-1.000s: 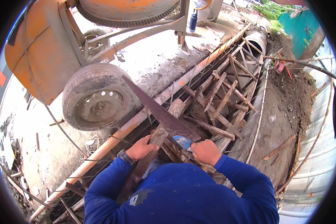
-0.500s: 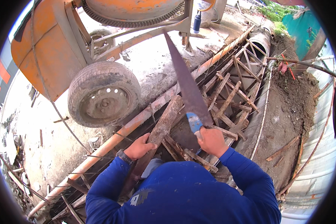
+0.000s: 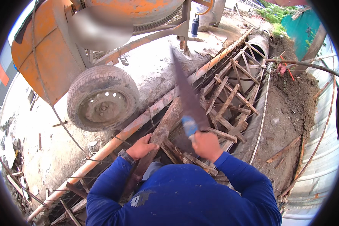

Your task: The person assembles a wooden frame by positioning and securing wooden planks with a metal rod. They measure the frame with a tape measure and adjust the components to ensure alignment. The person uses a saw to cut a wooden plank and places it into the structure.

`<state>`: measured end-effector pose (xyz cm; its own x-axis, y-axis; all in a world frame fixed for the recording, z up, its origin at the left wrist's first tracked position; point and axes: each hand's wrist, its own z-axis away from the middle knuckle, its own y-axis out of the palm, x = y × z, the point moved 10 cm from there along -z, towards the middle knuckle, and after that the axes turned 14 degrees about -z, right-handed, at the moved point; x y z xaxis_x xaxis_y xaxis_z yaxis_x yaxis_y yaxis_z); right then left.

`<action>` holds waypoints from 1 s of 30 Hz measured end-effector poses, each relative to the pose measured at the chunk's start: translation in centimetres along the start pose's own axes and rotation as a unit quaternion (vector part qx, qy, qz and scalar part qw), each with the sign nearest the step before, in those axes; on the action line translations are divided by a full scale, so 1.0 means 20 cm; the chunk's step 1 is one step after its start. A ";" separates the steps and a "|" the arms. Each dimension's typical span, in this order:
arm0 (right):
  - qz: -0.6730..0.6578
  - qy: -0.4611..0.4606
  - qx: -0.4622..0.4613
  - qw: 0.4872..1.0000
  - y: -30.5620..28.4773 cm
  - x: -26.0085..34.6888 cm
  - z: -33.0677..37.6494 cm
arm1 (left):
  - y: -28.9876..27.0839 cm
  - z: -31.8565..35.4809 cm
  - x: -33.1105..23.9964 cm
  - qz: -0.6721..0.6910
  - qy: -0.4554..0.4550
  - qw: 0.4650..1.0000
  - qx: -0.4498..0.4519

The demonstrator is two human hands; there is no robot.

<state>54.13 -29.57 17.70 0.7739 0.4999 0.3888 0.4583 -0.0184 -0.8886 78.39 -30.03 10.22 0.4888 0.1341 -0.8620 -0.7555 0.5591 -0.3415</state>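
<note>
My right hand (image 3: 208,146) is closed round the blue and white handle of a handsaw (image 3: 189,98). Its long dark blade points up and away, slightly blurred, close to the far end of a rough wooden beam (image 3: 165,126). With my left hand (image 3: 141,147) I grip that beam near its middle, thumb over the top and a watch on the wrist. The beam runs from beside my body toward the orange-brown pipe. Whether the teeth touch the wood I cannot tell.
An orange cement mixer with a muddy wheel (image 3: 103,98) stands at the left. A long orange-brown pipe (image 3: 139,123) borders the trench, where timber braces (image 3: 228,100) crisscross. Dirt (image 3: 286,113) and corrugated metal sheets (image 3: 316,165) lie at the right; a blue bottle (image 3: 195,26) hangs at the back.
My right hand and the handsaw have shifted left, bringing the blade nearer the beam's end. My left hand keeps its grip on the beam. A blurred patch now covers part of the mixer.
</note>
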 end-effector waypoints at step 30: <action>-0.048 -0.102 0.101 0.988 0.13 0.10 -0.11 | 0.03 0.15 -0.01 0.343 0.038 0.932 0.112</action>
<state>57.71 -30.49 16.72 0.6172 0.6558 0.4348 0.4123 0.2011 -0.8886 79.21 -27.26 11.25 -0.1139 0.4696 -0.8755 -0.7652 0.5205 0.3788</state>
